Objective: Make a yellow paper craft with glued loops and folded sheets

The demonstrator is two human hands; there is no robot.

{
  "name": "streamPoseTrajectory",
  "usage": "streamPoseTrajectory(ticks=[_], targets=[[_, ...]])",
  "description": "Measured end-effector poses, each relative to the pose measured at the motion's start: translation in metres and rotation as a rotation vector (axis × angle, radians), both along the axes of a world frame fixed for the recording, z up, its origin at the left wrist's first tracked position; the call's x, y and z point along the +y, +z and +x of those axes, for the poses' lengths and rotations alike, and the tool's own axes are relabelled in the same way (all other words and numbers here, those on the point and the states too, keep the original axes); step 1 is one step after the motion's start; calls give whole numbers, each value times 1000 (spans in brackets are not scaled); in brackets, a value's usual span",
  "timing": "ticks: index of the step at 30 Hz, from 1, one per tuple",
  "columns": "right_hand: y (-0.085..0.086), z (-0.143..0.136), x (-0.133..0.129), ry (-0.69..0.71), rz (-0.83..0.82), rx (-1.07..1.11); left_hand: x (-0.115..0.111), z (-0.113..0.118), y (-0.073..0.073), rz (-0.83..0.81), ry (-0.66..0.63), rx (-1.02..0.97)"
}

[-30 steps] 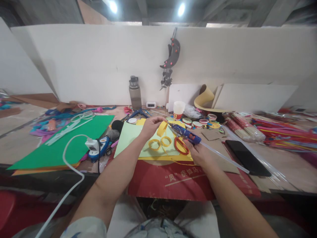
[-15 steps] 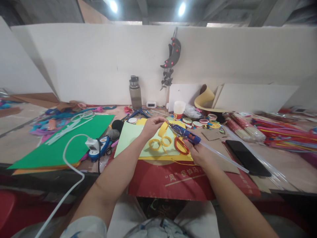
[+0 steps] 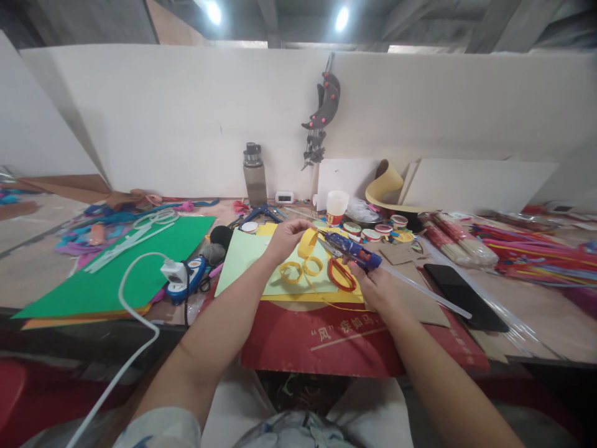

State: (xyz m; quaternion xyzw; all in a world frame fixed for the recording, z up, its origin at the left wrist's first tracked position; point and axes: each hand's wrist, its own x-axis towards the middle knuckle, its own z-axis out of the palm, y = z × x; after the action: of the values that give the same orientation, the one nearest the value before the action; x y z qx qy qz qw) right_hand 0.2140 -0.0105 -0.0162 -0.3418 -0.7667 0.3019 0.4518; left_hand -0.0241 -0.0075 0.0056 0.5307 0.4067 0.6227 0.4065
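we have the left grip (image 3: 285, 241) pinched at the fingertips on the upper edge of a yellow paper loop (image 3: 306, 244), which hangs just to the right of those fingertips, over a pale green sheet (image 3: 242, 264). our right grip (image 3: 374, 289) is closed on a blue glue gun (image 3: 353, 251), its nozzle pointing left at the top of the loop, though we cannot tell whether the two touch. between our grips, nearer the right, lies a red scissor handle (image 3: 344, 288), and a clear glue stick (image 3: 429, 293) juts from the gun's rear toward the black phone (image 3: 464, 297) on our bench (image 3: 550, 311).
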Motion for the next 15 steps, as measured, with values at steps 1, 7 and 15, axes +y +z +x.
streamPoseTrajectory(ticks=[1, 7, 15], targets=[[0, 0, 0, -1, 1, -6, -1, 1, 1, -2, -1, -2], [-2, 0, 1, 7, 9, -7, -3, 2, 5, -4, 8, -19], [-1, 0, 0, 3, -5, -19, -2, 1, 3, 5, 12, -8]])
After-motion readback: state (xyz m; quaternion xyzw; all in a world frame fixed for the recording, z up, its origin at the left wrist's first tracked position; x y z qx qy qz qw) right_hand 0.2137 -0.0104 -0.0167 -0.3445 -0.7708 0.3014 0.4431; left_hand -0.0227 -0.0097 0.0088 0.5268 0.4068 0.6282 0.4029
